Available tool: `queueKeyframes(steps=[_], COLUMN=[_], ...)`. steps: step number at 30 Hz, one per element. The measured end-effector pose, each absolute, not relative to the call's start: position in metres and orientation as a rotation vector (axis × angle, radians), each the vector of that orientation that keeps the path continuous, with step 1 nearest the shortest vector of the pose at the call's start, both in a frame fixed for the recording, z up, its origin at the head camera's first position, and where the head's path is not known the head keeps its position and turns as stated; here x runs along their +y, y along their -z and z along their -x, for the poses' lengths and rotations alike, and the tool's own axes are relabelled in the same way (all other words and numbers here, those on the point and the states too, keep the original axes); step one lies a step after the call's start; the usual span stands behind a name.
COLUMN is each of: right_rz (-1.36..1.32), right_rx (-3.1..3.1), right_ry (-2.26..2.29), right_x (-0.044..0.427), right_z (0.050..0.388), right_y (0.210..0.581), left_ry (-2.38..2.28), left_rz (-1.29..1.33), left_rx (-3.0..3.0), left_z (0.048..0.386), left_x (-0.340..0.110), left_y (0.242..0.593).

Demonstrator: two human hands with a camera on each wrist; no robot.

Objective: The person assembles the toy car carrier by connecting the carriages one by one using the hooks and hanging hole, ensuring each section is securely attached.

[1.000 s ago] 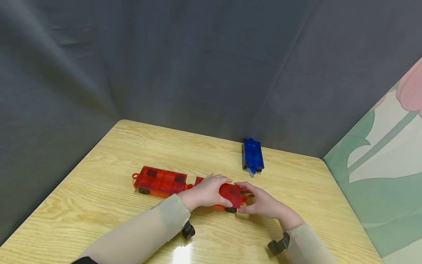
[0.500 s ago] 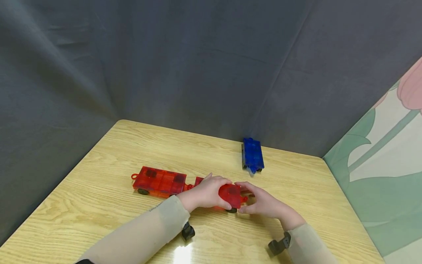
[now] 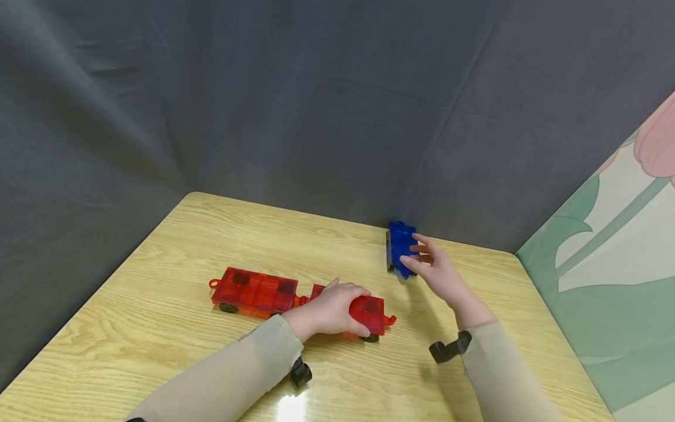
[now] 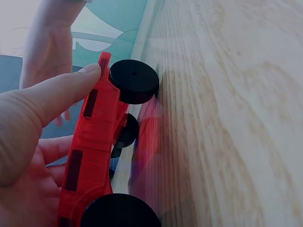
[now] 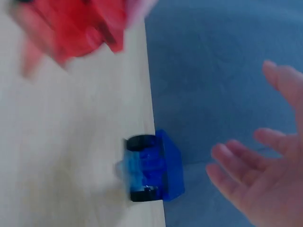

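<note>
1. Left hand [image 3: 332, 309] gripped the right red car [image 3: 371, 313], thumb along its near side, around mid-desk [image 3: 248, 231].
2. Right hand [image 3: 439, 274], fingers spread wide, hung near the blue car [image 3: 399, 245], apart from it.
3. That blue car stood by the desk's far edge, nearer the far right corner than the far left.
4. Another red car [image 3: 256, 291] sat in line with the gripped one, its ring towards the desk's left edge.

Red cars [image 3: 255, 288], blue car [image 3: 401, 241]: smooth plastic; tabletop [image 3: 274, 234]: glossy wood-grain; backdrop [image 3: 316, 117]: matt cloth.
</note>
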State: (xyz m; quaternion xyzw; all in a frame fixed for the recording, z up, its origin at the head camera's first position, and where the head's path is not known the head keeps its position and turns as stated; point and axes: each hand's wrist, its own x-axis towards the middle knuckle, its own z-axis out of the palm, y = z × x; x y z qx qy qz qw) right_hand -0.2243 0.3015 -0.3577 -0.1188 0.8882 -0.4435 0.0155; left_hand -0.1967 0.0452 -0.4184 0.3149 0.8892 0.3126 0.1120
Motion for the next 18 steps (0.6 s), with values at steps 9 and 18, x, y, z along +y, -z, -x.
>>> queueKeyframes(steps=[9,18], right_rz=[0.054,-0.117], right_rx=[2.900,3.001], right_ry=[1.168,0.954], right_x=[0.303,0.299], right_z=[0.262,0.286], right_y=[0.370,0.386], left_ry=[-0.917,-0.891], left_rz=[-0.923,-0.942], left_rx=[2.597,2.609], left_z=[0.196,0.196], left_x=[0.043,0.043], left_y=[0.418,0.416])
